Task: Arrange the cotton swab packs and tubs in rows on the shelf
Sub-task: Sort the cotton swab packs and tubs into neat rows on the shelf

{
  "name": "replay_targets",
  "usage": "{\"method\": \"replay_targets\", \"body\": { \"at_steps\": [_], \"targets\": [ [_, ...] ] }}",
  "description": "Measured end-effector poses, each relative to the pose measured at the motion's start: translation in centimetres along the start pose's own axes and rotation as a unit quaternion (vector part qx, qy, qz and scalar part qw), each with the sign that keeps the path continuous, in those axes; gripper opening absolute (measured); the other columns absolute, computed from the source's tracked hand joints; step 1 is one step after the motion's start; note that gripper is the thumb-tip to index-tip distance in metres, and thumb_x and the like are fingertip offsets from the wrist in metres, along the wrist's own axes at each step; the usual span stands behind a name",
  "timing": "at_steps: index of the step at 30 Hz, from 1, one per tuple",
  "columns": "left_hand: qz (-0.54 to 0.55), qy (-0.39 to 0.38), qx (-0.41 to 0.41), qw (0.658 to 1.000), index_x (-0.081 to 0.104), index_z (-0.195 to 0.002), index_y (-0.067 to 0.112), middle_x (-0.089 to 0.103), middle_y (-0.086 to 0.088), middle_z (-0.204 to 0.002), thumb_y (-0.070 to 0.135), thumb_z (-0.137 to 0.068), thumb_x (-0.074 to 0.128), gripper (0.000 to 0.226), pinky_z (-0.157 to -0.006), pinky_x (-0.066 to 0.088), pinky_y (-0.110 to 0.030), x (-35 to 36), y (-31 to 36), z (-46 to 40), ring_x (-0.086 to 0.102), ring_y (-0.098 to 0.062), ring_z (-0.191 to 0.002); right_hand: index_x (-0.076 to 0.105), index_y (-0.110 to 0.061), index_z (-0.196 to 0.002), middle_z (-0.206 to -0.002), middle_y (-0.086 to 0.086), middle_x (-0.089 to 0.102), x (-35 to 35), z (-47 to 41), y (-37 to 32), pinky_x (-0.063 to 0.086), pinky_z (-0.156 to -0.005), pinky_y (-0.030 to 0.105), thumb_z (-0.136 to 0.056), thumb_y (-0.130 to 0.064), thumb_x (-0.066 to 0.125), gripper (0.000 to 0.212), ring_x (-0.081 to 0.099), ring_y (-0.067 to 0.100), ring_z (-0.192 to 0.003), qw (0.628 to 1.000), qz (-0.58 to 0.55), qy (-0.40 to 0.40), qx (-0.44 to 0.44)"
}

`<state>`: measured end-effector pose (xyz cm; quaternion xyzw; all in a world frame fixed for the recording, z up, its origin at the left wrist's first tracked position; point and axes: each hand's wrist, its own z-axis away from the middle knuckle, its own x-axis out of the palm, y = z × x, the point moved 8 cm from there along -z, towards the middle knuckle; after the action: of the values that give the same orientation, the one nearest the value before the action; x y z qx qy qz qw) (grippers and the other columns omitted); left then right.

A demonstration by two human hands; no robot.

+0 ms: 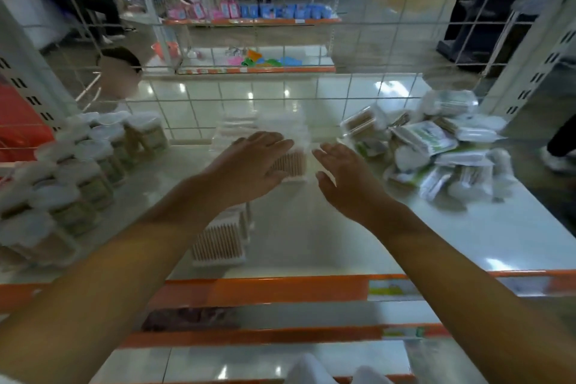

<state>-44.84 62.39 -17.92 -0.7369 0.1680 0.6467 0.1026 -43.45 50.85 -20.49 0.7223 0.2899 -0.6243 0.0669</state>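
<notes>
Both my hands over white shelf (327,243), fingers straight, holding nothing: left hand (249,162) above clear swab pack (290,162), right hand (346,178) beside it. Tubs (90,159) rowed left, loose pack pile (436,146) right.

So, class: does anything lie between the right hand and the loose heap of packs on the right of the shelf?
Nothing visible does. Only bare shelf lies between the open right hand and the heap. The left hand rests on a clear box.

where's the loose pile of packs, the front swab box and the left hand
loose pile of packs (436,146), head view, green-labelled pack
front swab box (218,245), head view, its near side
left hand (249,162), head view, back of hand
</notes>
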Motion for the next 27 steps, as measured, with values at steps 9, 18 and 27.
{"method": "replay_targets", "body": {
  "at_steps": [9,18,27],
  "targets": [
    [0.055,0.008,0.026,0.998,0.031,-0.143,0.02,0.034,0.001,-0.148,0.033,-0.093,0.05,0.056,-0.108,0.021,-0.027,1.2,6.9,-4.2,0.03,-0.015,-0.134,0.057,0.001,-0.121,-0.125,0.02,0.057,-2.6,2.9,7.8,0.03,-0.105,0.033,-0.086,-0.003,0.053,0.036,0.049,0.033,-0.121,0.996,-0.039,0.074,-0.006],
    [0.091,0.022,0.042,0.995,0.045,-0.135,0.011,0.049,-0.007,-0.137,0.024,-0.089,0.058,0.05,-0.102,0.035,-0.036,2.5,11.6,-8.6,0.045,-0.024,-0.125,0.067,0.002,-0.102,-0.103,0.018,0.067,-7.7,3.8,14.1,0.042,-0.09,0.031,-0.075,0.003,0.042,0.037,0.058,0.032,-0.102,0.981,-0.059,0.181,-0.041],
    [0.149,0.031,0.033,0.988,0.053,-0.129,0.012,0.053,-0.01,-0.132,0.014,-0.085,0.063,0.046,-0.091,0.041,-0.031,4.2,12.9,-11.9,0.054,-0.029,-0.114,0.049,-0.012,-0.131,-0.128,0.011,0.052,-8.1,-1.2,17.9,0.042,-0.096,0.036,-0.08,0.006,0.048,0.054,0.047,0.026,-0.117,0.999,0.027,-0.04,0.003]
  ]
}}
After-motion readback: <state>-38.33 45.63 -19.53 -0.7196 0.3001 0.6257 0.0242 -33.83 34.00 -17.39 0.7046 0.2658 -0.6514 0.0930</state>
